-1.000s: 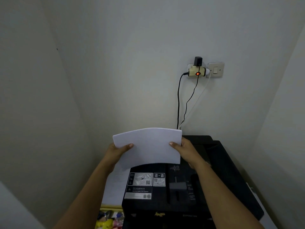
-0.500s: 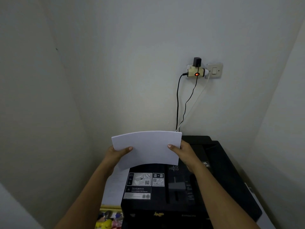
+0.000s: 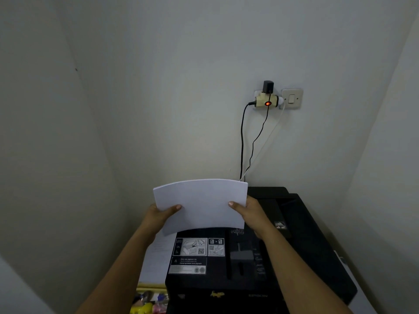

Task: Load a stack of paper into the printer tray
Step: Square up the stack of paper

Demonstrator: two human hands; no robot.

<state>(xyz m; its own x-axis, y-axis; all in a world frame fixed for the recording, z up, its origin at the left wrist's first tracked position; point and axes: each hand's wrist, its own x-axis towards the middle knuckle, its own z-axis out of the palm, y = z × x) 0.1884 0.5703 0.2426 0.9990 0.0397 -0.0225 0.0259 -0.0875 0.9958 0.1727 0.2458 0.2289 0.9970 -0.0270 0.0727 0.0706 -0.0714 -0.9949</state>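
Standing in a corner between pale walls point(image 3: 181, 87). Filling the lower right: a black printer point(image 3: 306, 241), lid-side up, carrying white instruction labels point(image 3: 192, 254) on its top panel and a dark grey slider point(image 3: 240, 257) set in a slot just right of them. Hovering above the printer's rear half, apart from its top: a stack of paper point(image 3: 201, 205), plain white, unprinted, bowing upward along its far edge so the top curves like a shallow arch, the near edge hanging over the labels. Lying flat beside the printer on the left, partly hidden by the left forearm: another pale sheet point(image 3: 156, 254) with faint print. Reaching forward from the bottom of the view: both bare forearms, converging on the stack. Gripping the stack's left edge: left hand point(image 3: 158, 217), thumb pressing on top, fingers curling underneath out of sight. Gripping the right edge: right hand point(image 3: 251, 214), thumb on top, fingers likewise hidden below the sheets. Hanging on the back wall: a plug adapter point(image 3: 266, 99) glowing red, a white wall switch point(image 3: 292, 98) just beside it, and cables point(image 3: 242, 141) trailing down behind the printer. Showing at the bottom left: small colourful objects point(image 3: 147, 304), too blurred to identify.
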